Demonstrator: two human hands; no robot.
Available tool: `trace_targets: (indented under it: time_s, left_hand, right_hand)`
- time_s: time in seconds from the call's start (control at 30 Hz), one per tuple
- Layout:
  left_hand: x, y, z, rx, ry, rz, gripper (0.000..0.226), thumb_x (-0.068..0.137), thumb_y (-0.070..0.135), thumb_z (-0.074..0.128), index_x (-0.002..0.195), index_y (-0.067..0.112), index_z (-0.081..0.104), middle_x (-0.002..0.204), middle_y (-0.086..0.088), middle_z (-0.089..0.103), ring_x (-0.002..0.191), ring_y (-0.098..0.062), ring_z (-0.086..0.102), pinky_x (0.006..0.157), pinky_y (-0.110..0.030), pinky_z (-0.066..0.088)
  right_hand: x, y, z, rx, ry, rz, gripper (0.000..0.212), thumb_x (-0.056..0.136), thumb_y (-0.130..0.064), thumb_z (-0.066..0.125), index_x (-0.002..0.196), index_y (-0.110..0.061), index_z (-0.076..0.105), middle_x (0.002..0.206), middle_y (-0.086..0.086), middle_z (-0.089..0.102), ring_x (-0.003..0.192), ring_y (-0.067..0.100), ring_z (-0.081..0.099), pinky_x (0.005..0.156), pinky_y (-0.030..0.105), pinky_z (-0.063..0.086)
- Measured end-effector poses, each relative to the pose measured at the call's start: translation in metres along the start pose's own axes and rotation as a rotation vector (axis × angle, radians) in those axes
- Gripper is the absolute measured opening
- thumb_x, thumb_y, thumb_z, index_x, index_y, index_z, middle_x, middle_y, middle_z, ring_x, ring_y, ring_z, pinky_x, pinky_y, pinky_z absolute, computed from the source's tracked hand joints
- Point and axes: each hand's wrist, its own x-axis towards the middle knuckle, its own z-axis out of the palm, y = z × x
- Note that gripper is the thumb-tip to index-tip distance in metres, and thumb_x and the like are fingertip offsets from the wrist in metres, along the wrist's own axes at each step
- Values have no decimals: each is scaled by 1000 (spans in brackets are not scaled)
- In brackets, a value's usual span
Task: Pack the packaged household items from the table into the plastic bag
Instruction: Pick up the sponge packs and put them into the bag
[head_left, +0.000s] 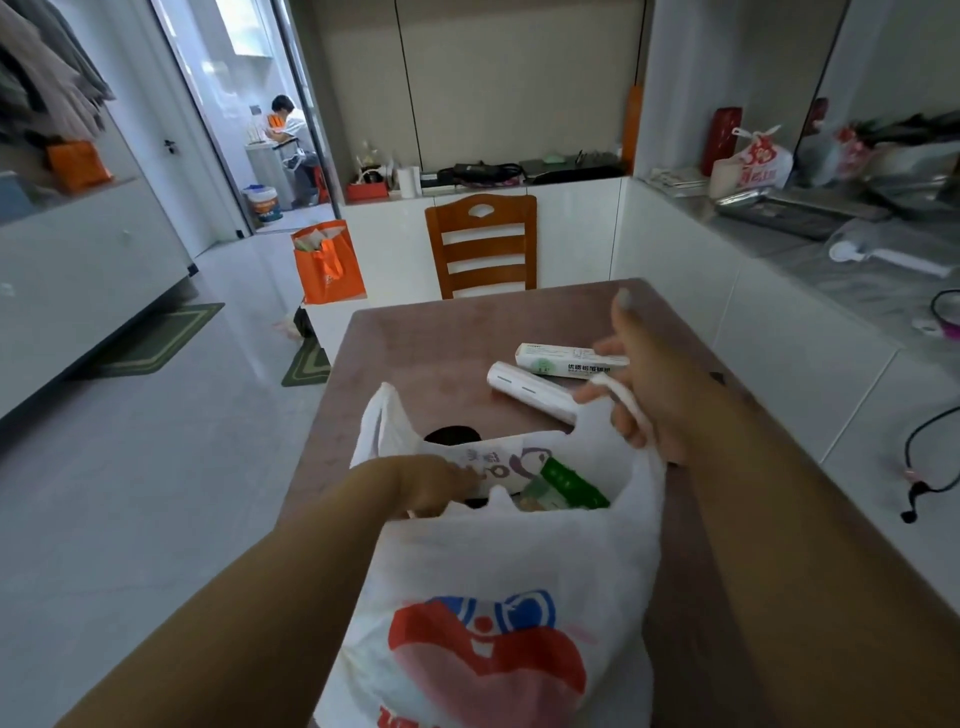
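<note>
Both hands grip: left hand (441, 483) a white package (498, 467), right hand (644, 395) the bag handle (631, 402).

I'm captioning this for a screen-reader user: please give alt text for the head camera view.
A person's left hand pushes a white package into a white plastic bag while the right hand holds its handle. A white roll and long box remain on the table.

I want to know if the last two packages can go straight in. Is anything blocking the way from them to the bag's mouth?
Nothing stands on the table between the white roll, the long box and the plastic bag. The right hand holds one bag handle up beside the roll, and the left hand is pushing a package into the open mouth.
</note>
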Motion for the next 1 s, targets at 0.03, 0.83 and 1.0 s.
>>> trace_targets:
  time_s: [0.03, 0.83, 1.0]
  left_hand:
    - [1, 4, -4, -53, 31, 0, 51, 91, 53, 48, 122, 15, 59, 97, -2, 69, 87, -18, 66, 78, -29, 52]
    - [138, 40, -29, 168, 383, -58, 39, 67, 37, 73, 94, 16, 54, 74, 1, 46, 74, -18, 50, 74, -33, 45]
    - [84, 67, -77, -62, 588, 220, 37, 72, 40, 76, 98, 19, 60, 83, 1, 64, 80, -19, 64, 69, -33, 56]
  right_hand:
    - [-1, 5, 0, -65, -10, 32, 89, 74, -82, 13, 136, -25, 42, 104, 9, 70, 51, 14, 59, 46, 26, 44]
    - [82, -26, -6, -767, 3, -166, 58, 85, -71, 21, 72, -24, 53, 67, -3, 55, 61, 7, 49, 56, 26, 31]
    - [79, -12, -6, -764, 49, -71, 68, 85, -73, 24, 114, -20, 56, 107, 5, 60, 80, 15, 51, 70, 30, 37]
